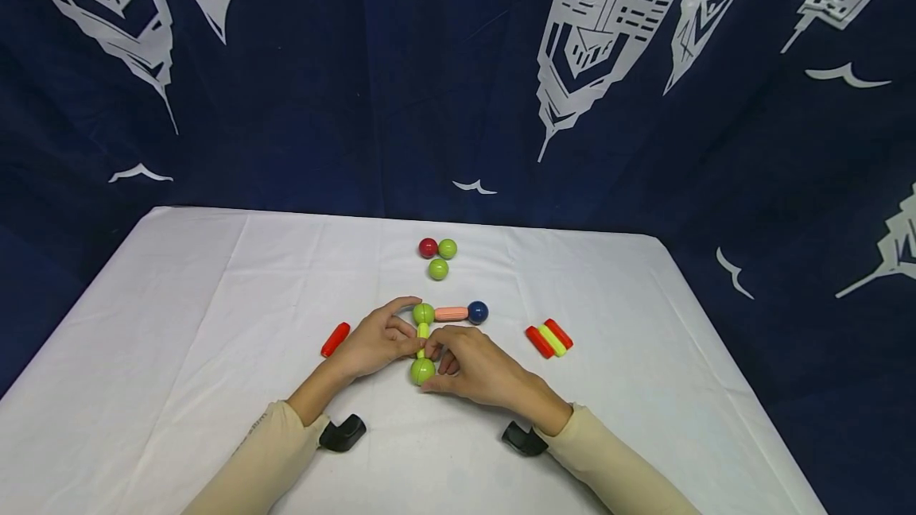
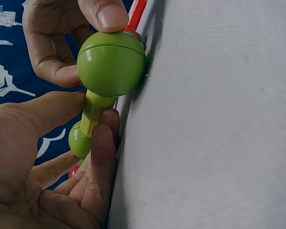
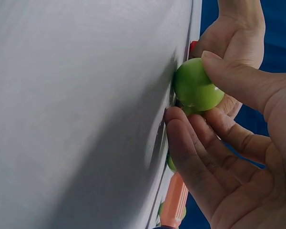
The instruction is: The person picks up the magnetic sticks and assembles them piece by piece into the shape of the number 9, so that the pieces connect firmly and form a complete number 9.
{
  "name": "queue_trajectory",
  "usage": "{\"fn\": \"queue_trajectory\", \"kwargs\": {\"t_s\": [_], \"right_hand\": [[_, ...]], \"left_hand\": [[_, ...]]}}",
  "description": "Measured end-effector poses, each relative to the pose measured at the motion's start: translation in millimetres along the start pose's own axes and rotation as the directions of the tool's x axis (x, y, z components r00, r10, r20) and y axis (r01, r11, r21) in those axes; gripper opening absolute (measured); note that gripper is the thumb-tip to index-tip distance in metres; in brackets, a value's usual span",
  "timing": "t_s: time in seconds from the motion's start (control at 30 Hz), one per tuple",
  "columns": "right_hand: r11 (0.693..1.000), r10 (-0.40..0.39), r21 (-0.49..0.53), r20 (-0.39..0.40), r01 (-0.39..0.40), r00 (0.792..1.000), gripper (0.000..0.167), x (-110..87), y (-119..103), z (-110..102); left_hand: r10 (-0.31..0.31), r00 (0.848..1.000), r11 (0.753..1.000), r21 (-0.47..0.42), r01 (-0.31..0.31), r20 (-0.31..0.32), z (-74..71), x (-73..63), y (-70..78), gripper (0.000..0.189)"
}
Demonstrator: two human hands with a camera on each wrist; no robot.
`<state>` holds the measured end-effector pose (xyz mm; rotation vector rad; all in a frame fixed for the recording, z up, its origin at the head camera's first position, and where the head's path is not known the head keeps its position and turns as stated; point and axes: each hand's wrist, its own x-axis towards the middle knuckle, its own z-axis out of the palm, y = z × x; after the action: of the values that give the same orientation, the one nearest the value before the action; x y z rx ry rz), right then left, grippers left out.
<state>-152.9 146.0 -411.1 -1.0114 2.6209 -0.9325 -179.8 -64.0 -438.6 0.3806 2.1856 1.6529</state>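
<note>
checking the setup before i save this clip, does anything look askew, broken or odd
Nothing looks broken or spilled. The blue cloth behind the table looks odd: its printed buildings point downward, as if hung upside down. One red stick also lies alone beside the left hand, apart from the three sticks on the right.

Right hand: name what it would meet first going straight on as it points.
The right hand would probably meet the yellow-green stick close ahead first, then the left hand just beyond it; exact depth there is unclear.

A yellow-green rod (image 1: 423, 331) joins two green balls (image 1: 423, 372).
</note>
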Motion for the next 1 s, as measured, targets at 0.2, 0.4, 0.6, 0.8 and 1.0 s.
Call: {"fn": "queue_trajectory", "kwargs": {"t_s": [0.2, 0.4, 0.6, 0.8, 1.0], "right_hand": [[1.0, -0.008, -0.005, 0.007, 0.008, 1.0, 0.03, 0.0, 1.0, 0.1], [1.0, -0.014, -0.014, 0.012, 0.014, 1.0, 0.029, 0.1, 1.1, -0.8], [0.999, -0.034, -0.021, 0.038, 0.035, 0.999, 0.028, -0.4, 1.5, -3.4], [0.999, -0.043, -0.018, 0.06, 0.044, 0.997, 0.03, -1.1, 2.4, -4.4], [0.998, -0.049, -0.027, 0.056, 0.051, 0.997, 0.03, -1.9, 2.7, -5.3]], "left_hand": [[-0.004, 1.0, 1.0, 0.007, 0.004, 0.002, 0.1, -0.2, 0.0, 0.067], [0.003, 1.0, 1.0, 0.026, -0.003, 0.005, -0.5, 0.2, -0.4, 0.068], [0.018, 1.0, 0.999, 0.033, -0.018, 0.012, -0.5, 0.1, -1.3, 0.067], [0.026, 1.0, 0.999, 0.027, -0.026, 0.004, -0.7, 0.0, -1.3, 0.066], [0.021, 1.0, 0.999, 0.027, -0.021, -0.003, -0.6, 0.2, -1.6, 0.066]]}}
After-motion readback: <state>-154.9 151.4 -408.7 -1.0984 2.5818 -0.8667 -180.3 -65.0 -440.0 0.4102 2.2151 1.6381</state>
